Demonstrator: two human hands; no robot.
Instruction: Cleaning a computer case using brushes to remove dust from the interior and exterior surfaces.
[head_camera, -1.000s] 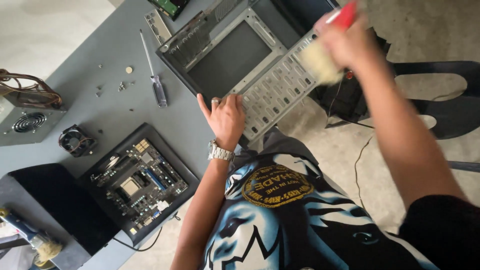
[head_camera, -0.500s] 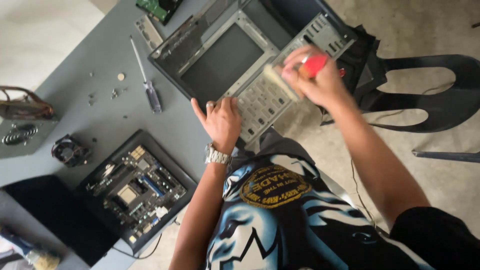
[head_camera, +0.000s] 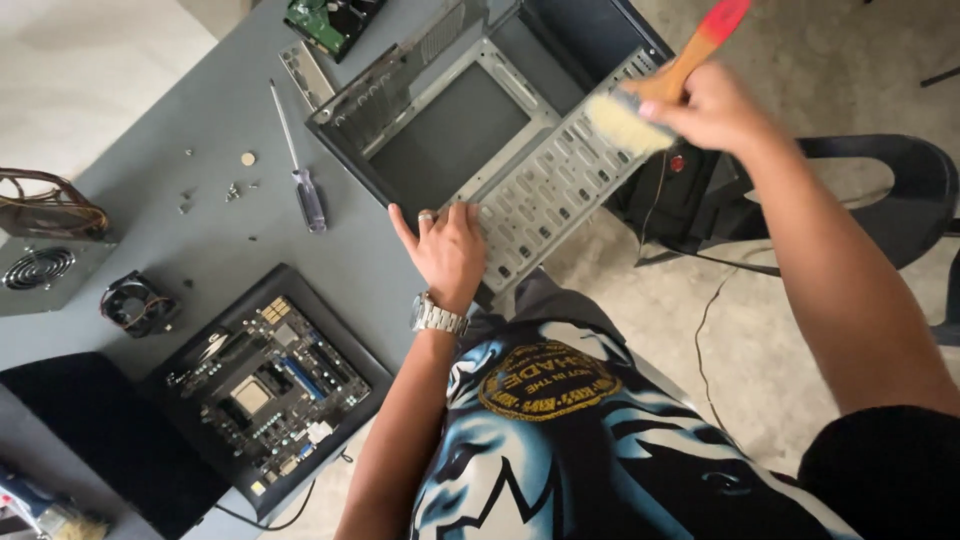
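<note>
Metal computer case (head_camera: 500, 150) lies open on the table (head_camera: 150, 120); the left hand (head_camera: 450, 250) presses flat on its edge, the right hand (head_camera: 705, 105) grips a brush (head_camera: 650, 100) above it, handle tip cut off.

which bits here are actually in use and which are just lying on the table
In use:
- paintbrush, gripped in the right hand
- open computer case, with the left hand flat on it

Lying about:
- screwdriver
- motherboard
- small fan
- power supply
- loose screws
</note>
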